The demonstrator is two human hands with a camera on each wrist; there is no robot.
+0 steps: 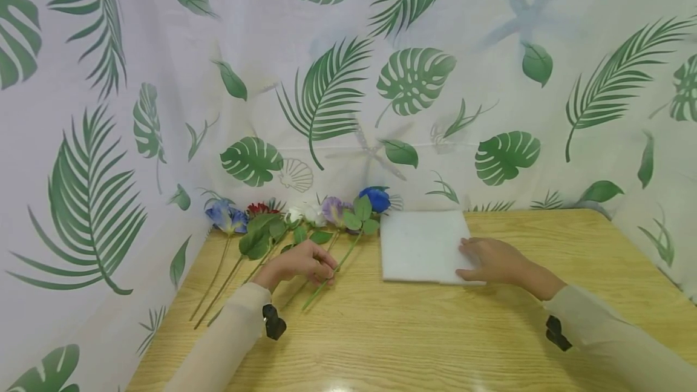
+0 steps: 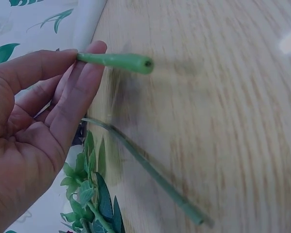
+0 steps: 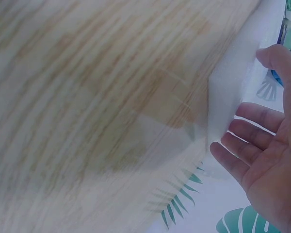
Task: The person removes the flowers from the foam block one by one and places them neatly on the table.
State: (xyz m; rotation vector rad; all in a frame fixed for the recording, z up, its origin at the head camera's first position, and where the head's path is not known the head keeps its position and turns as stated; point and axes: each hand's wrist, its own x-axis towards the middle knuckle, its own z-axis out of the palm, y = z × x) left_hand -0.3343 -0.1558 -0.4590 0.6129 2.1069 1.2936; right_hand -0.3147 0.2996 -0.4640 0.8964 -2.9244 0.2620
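Observation:
My left hand (image 1: 302, 263) pinches the green stem of a blue rose (image 1: 377, 199) between thumb and fingertip. In the left wrist view the stem's cut end (image 2: 136, 63) sticks out past the fingertips, above the table. The rose's bloom and leaves reach up and right, beside a flat white foam sheet (image 1: 422, 247). My right hand (image 1: 495, 262) rests at the right edge of that sheet. Its fingers (image 3: 254, 128) are loosely extended along the edge, with the thumb spread apart from them. The sheet lies flat on the table.
Several artificial flowers lie left of the sheet: a light blue one (image 1: 225, 218), a red one (image 1: 261, 209), white ones (image 1: 305, 215) and a purple one (image 1: 334, 210). Their stems point toward the near side of the wooden table (image 1: 381, 337). A leaf-patterned curtain (image 1: 348, 77) hangs behind.

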